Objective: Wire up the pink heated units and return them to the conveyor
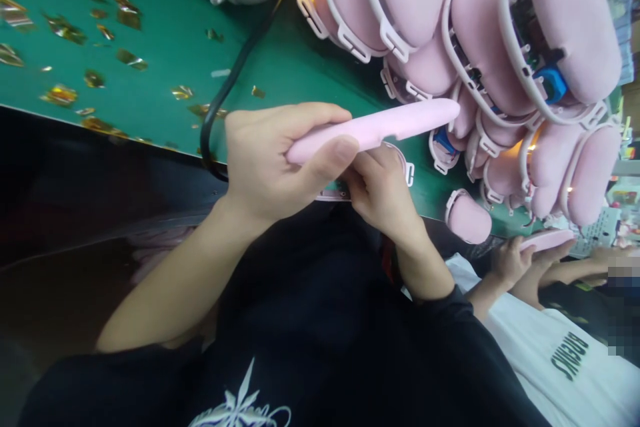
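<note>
Your left hand [265, 160] is closing its fingers and thumb around the near end of a long pink shell [373, 130], keeping it just above the green table [165, 47]. Your right hand [380, 190] is sitting beneath it, fingers curled on a white-rimmed part [405, 167] that is mostly hidden. A pile of pink shells [475, 33] is lying just beyond. A co-worker's hands [510, 260] are gripping another pink piece [547, 239] to your right.
</note>
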